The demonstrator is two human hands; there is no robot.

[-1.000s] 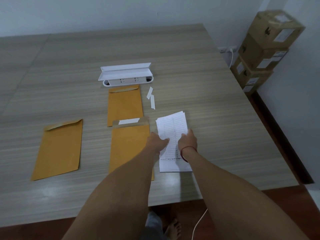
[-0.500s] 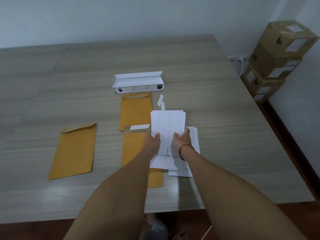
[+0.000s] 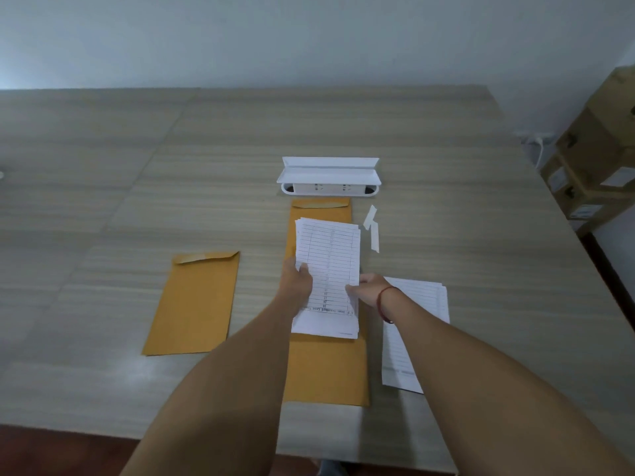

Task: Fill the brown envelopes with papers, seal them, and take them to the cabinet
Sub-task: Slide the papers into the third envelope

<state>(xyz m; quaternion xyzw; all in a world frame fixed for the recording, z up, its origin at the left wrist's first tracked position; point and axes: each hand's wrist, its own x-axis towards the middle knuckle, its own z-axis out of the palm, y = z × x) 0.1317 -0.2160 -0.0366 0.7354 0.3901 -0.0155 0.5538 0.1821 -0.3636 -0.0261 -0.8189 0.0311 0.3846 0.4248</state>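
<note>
Both hands, left [image 3: 297, 278] and right [image 3: 367, 290], pinch 1 paper sheaf [image 3: 328, 269] by its sides above the near envelope [image 3: 326, 372], likely for insertion.

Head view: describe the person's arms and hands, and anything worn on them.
The left hand and right hand are ungloved, and both arms are bare with no sleeve in view. A thin red cord bracelet circles the right wrist; the left wrist carries nothing. No rings or watch show.
</note>
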